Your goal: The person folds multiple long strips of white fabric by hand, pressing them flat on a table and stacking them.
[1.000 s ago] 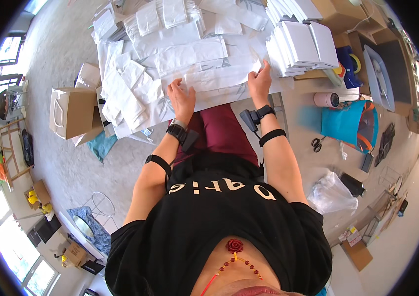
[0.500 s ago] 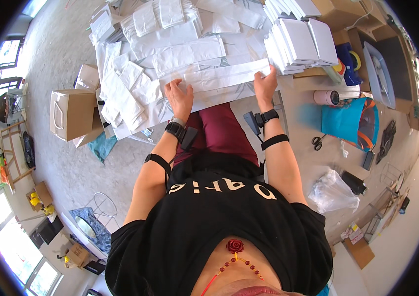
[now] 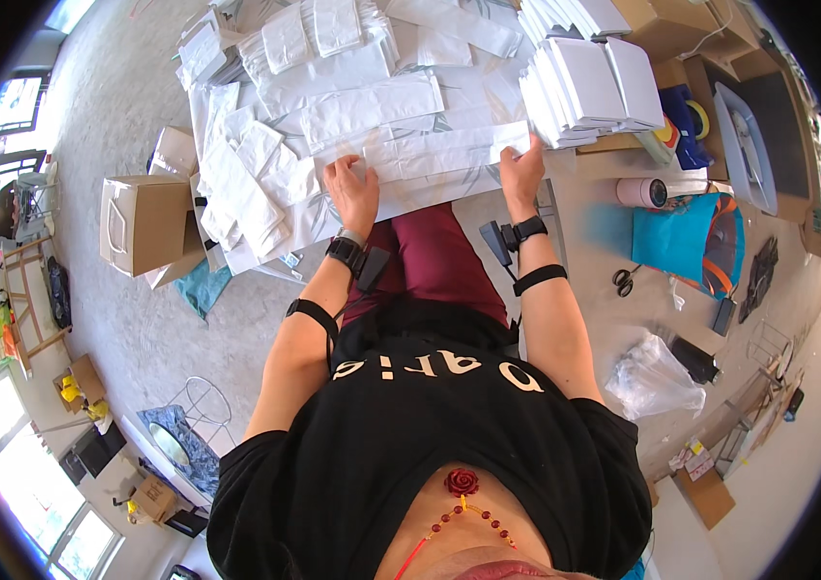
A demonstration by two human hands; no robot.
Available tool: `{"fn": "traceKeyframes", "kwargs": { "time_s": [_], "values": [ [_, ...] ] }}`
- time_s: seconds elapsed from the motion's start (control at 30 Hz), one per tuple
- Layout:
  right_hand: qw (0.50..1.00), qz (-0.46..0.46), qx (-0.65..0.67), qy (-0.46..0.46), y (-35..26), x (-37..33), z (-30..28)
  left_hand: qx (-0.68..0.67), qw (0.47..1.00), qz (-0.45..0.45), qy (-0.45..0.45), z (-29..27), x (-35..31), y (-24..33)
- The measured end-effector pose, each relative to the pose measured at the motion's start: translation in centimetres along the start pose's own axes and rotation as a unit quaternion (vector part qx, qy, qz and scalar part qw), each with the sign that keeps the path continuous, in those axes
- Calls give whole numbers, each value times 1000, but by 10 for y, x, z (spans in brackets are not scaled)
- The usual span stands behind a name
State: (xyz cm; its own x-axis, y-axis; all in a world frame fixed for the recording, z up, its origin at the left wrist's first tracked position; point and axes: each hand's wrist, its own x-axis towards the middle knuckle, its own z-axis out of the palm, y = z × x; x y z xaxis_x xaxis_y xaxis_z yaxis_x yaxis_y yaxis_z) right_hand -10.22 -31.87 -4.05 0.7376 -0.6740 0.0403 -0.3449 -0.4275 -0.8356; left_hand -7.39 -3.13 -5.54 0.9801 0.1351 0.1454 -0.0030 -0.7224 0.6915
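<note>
A long, flat white plastic bag (image 3: pixel 444 153) stretches across the table's near edge between my hands. My left hand (image 3: pixel 352 193) has its fingers curled over the bag's left end, with the thumb toward the middle. At the other end, my right hand (image 3: pixel 521 177) pinches the corner, thumb on top. Just beyond lies another flat white bag (image 3: pixel 372 104). A loose heap of folded white bags (image 3: pixel 251 188) is left of my left hand. Stacked white flat packets (image 3: pixel 589 87), like folded boxes or envelopes, stand past my right hand.
More white bags (image 3: pixel 318 43) cover the far part of the table (image 3: pixel 410 198). Cardboard boxes (image 3: pixel 144 222) stand at the left. To the right are a blue bag (image 3: pixel 676 237), a pink cylinder (image 3: pixel 640 192), black scissors (image 3: pixel 625 280) and a crumpled clear plastic bag (image 3: pixel 657 372).
The bag between my hands now lies flatter, and its right end has shifted slightly under my right hand. My hands have barely moved.
</note>
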Motion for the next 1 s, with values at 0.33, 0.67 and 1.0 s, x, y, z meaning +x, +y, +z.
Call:
{"fn": "traceKeyframes", "kwargs": {
  "time_s": [0.33,0.67,1.0],
  "values": [
    [997,-31,-71,-5,4,-8,-4,1,1000,19,12,1,-1,-1],
    [954,-273,-123,25,-27,-40,6,8,999,29,22,-3,-3,4],
    [917,-332,-16,-221,-46,-58,57,69,966,225,-110,-28,-9,30]
  ]
}}
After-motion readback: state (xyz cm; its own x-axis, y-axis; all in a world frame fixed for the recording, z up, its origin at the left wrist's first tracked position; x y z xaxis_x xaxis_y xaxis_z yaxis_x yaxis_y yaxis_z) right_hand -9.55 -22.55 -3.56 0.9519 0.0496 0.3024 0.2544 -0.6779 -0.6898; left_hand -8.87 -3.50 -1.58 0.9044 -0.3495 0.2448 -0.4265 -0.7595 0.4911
